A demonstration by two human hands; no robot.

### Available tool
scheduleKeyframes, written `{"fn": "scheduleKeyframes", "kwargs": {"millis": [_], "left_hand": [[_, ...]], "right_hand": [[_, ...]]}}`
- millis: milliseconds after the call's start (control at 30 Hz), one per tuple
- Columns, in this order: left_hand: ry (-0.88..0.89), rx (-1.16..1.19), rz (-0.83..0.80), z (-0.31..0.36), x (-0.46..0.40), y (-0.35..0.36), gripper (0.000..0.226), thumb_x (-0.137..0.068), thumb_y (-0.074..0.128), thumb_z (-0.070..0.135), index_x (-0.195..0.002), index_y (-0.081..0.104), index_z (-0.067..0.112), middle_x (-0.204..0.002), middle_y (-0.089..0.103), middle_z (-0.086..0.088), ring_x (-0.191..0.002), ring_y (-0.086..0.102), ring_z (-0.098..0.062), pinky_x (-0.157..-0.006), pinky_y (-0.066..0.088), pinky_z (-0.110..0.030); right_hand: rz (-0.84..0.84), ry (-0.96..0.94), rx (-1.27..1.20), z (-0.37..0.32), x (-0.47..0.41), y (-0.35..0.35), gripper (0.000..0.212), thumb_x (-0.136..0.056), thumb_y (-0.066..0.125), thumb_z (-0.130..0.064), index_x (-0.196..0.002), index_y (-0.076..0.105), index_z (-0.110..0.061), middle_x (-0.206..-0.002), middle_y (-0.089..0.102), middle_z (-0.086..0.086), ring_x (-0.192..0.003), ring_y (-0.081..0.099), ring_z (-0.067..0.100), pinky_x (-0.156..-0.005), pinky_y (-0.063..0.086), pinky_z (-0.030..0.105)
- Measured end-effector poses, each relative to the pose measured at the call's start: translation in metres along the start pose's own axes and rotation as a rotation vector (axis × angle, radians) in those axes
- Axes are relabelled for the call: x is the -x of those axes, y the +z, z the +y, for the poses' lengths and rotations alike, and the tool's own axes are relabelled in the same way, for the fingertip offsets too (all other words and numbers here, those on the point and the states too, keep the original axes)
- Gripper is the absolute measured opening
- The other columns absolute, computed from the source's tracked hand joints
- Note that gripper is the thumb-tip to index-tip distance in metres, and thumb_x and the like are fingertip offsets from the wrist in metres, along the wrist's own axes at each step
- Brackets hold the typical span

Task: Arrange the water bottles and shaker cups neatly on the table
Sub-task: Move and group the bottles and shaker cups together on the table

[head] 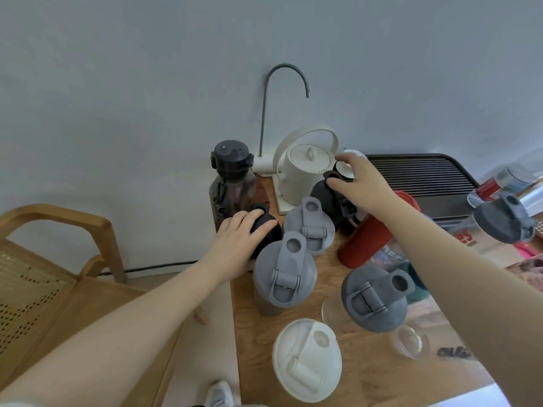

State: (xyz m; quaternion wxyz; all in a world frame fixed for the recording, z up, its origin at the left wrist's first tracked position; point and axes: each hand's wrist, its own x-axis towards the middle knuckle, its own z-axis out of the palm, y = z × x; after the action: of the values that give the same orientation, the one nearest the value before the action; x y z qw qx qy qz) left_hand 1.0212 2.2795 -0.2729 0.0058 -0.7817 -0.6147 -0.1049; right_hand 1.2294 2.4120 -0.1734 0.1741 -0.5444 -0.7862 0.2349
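My left hand [235, 245] grips the black lid of a shaker cup [266, 227] at the table's left edge. My right hand [360, 183] closes on the loop of another black-lidded shaker cup [324, 195] beside the kettle. Two grey-lidded shaker cups [310, 227] [285, 274] stand between my arms. A darker grey-lidded one [374, 301] and a white-lidded one [307, 359] stand nearer me. A dark tinted water bottle [232, 177] stands at the back left against the wall. Under my right forearm stands a red bottle [367, 242].
A white kettle [305, 168] on its base and a curved spout [288, 77] stand at the back. A black slatted tray [420, 177] lies back right, with another grey-lidded bottle [504, 221] and clutter. Clear glasses [408, 342] sit near the front. A wooden chair [53, 259] stands left of the wooden table [252, 312].
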Motion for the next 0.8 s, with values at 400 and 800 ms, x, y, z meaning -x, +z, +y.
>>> {"fn": "scheduleKeyframes", "kwargs": {"millis": [400,800], "left_hand": [[-0.433,0.561,0.453,-0.040,-0.002,-0.056,0.062,-0.085,0.060,0.020,-0.139,0.030,0.009,-0.143,0.035,-0.013,-0.130,0.031,-0.022,-0.111,0.025,-0.039],[-0.714,0.688,0.148,-0.048,-0.026,-0.021,0.076,-0.076,0.074,0.033,-0.133,0.028,0.010,-0.133,0.050,-0.013,-0.116,0.053,-0.032,-0.087,0.045,-0.038]], "right_hand": [[0.024,-0.240,0.183,-0.020,0.001,0.030,0.053,-0.088,0.056,-0.032,-0.136,0.041,-0.013,-0.136,0.046,0.012,-0.126,0.040,0.027,-0.100,0.034,0.034],[-0.456,-0.282,0.469,-0.049,0.018,0.033,0.051,-0.090,0.050,-0.044,-0.134,0.043,-0.019,-0.135,0.047,0.008,-0.124,0.044,0.026,-0.103,0.038,0.041]]}}
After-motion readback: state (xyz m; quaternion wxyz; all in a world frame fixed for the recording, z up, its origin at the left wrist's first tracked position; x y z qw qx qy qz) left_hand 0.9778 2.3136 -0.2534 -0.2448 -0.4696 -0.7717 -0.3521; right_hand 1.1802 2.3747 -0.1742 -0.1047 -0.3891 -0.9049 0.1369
